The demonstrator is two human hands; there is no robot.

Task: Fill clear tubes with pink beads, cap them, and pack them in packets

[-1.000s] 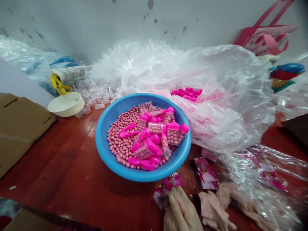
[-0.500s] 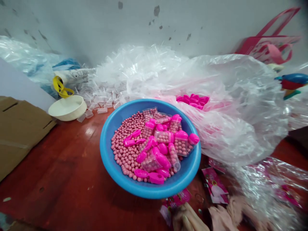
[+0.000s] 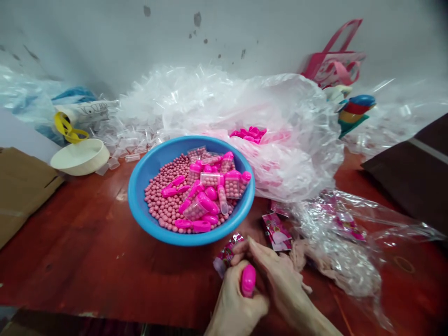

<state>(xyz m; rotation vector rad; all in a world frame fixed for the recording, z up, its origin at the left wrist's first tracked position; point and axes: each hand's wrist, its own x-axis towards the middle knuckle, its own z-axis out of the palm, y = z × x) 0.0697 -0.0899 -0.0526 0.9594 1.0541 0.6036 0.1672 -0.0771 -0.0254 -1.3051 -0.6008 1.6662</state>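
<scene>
left hand (image 3: 234,298) closed around a pink-capped container (image 3: 248,279), cap end sticking up out of the fist; body hidden in the palm. right hand (image 3: 275,268) right beside it, fingers together and bent toward the left hand; can't tell if it holds anything. both hands low over the table (image 3: 87,261), in front of the blue basin (image 3: 191,240) and a bit to its right.

printed packet (image 3: 229,252) at the fingertips, between hands and basin; can't tell if touched. basin: pink beads (image 3: 168,205) mostly left, bead-filled containers (image 3: 233,184) with pink caps piled right.

right of the hands: flat pink card (image 3: 276,232), beige cloth (image 3: 299,254), crumpled clear wrap (image 3: 346,261). behind the basin: big translucent bag (image 3: 294,170) with pink pieces (image 3: 250,134) showing, loose clear tubes (image 3: 132,157) left of it. farther left: white dish (image 3: 82,158), yellow band (image 3: 66,129), cardboard box (image 3: 24,186). pink tote (image 3: 331,67) at the wall, back right.
</scene>
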